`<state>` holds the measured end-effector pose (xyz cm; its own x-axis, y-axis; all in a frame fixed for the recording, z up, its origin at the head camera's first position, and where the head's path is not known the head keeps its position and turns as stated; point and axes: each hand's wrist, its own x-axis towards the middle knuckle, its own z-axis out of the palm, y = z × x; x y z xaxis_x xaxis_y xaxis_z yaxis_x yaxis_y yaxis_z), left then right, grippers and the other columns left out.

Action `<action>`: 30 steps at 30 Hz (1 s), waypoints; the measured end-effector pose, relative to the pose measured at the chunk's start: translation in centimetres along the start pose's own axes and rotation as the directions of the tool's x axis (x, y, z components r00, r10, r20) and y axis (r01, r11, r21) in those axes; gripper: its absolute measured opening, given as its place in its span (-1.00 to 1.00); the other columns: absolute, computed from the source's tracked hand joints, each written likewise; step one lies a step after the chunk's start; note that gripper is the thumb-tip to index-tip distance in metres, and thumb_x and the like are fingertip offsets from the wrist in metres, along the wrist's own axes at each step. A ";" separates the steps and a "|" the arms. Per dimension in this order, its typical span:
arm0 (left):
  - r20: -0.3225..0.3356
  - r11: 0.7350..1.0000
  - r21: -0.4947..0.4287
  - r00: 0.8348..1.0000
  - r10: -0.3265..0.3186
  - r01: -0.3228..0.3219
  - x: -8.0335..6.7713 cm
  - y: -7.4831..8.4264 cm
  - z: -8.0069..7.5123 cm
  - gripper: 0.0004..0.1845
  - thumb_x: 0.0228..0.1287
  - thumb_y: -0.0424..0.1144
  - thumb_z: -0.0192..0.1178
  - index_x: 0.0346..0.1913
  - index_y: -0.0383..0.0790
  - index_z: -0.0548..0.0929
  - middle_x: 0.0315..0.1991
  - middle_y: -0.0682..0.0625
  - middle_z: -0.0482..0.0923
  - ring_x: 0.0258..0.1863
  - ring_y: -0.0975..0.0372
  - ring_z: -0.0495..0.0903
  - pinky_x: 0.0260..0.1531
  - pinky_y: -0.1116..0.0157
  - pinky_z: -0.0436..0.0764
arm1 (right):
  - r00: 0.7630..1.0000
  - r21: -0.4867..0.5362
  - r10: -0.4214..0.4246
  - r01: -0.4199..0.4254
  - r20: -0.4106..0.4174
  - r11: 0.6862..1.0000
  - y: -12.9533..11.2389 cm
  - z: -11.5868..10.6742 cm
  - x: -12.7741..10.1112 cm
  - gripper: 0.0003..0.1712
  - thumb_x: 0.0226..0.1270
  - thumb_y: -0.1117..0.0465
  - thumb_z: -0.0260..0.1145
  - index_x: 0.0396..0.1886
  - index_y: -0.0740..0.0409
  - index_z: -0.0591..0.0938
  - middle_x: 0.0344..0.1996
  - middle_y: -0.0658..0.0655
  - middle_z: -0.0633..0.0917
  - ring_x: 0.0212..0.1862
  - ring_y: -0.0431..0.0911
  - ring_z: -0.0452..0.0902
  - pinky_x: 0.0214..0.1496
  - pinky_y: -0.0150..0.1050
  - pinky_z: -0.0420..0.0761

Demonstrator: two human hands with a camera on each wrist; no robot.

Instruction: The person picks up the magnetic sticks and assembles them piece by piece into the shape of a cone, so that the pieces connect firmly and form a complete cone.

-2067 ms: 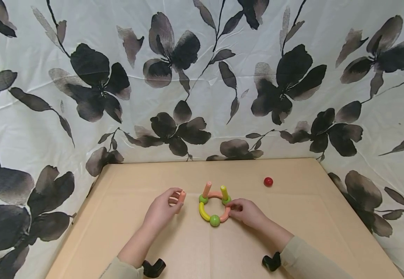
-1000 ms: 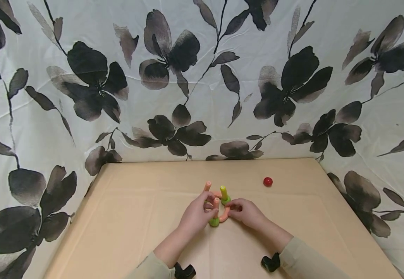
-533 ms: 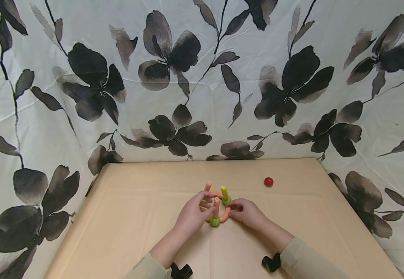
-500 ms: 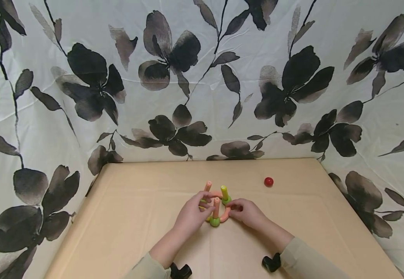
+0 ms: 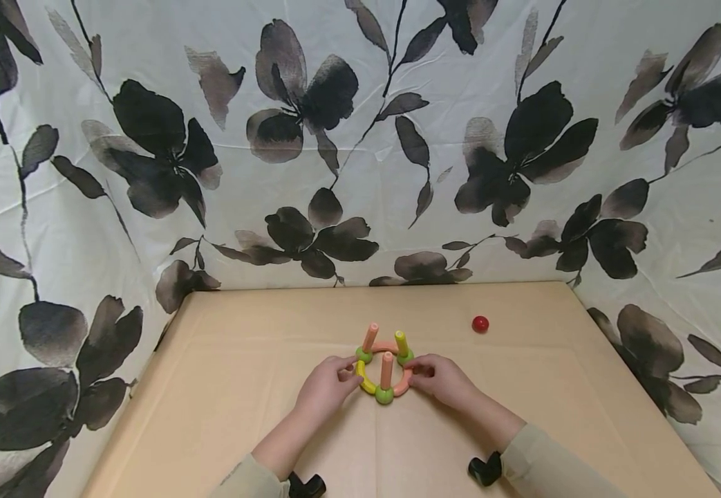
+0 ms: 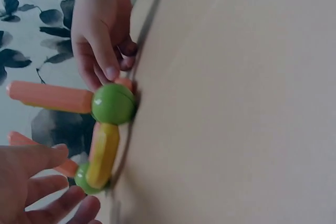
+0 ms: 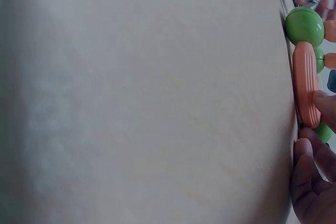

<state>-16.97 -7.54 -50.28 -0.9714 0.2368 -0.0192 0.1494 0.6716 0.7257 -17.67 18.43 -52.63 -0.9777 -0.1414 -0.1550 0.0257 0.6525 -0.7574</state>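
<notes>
A toy ring (image 5: 384, 366) of orange and yellow curved pieces joined by green balls lies mid-table. Three pegs stand on it: an orange one (image 5: 370, 337) at the back left, a yellow one (image 5: 400, 342) at the back right and an orange one (image 5: 387, 370) on the front green ball (image 5: 384, 395). My left hand (image 5: 343, 370) rests just left of the ring, its fingers (image 6: 42, 192) loose and spread beside the yellow curved piece (image 6: 103, 153), holding nothing. My right hand (image 5: 415, 371) pinches the orange curved piece (image 7: 305, 90) on the ring's right side.
A small red ball (image 5: 480, 324) lies alone at the back right of the tan table (image 5: 242, 360). Floral cloth (image 5: 360, 138) walls in the table on the back and both sides. Bare table surface stretches left of the ring and towards me.
My left hand carried an orange peg in from the left, stood it on the front green ball, let go and drew back a little leftward. The right hand stayed on the ring.
</notes>
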 end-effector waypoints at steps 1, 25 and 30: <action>0.008 1.000 0.005 1.000 -0.016 0.016 0.0 -0.2 0.1 -0.52 0.21 -0.16 0.41 0.20 -0.17 0.66 -0.09 -0.02 0.64 -0.18 0.21 0.63 -0.25 0.21 0.61 | 1.000 -0.001 -0.001 0.001 0.000 1.000 0.0 0.0 0.0 -0.74 0.21 0.15 0.49 -0.08 -0.08 0.76 -0.25 -0.07 0.64 -0.25 -0.12 0.43 -0.19 -0.20 0.47; 0.037 0.999 0.027 0.998 -0.044 0.043 1.1 -1.5 1.3 -0.46 0.10 -0.10 0.46 0.16 -0.21 0.68 -0.15 -0.02 0.63 -0.05 0.06 0.60 0.03 0.02 0.54 | 0.996 0.037 -0.063 0.066 -0.061 0.997 0.9 -1.1 0.2 -0.80 0.20 0.16 0.50 -0.16 -0.10 0.77 -0.37 -0.09 0.63 -0.30 -0.13 0.50 -0.28 -0.28 0.53; 0.046 0.999 0.018 0.998 -0.041 0.040 1.1 -1.4 1.1 -0.46 0.10 -0.11 0.47 0.16 -0.22 0.68 -0.14 -0.03 0.64 -0.05 0.05 0.60 0.04 0.02 0.54 | 0.998 0.083 -0.008 0.013 -0.057 0.996 0.8 -2.2 0.2 -0.78 0.23 0.17 0.47 -0.11 -0.04 0.75 -0.36 -0.02 0.63 -0.32 -0.09 0.49 -0.44 -0.26 0.54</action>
<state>-18.10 -7.46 -52.06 -0.9672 0.2410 -0.0806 0.1135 0.6934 0.7116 -18.29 20.58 -51.82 -0.9881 -0.1044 -0.1126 0.0303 0.5863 -0.8095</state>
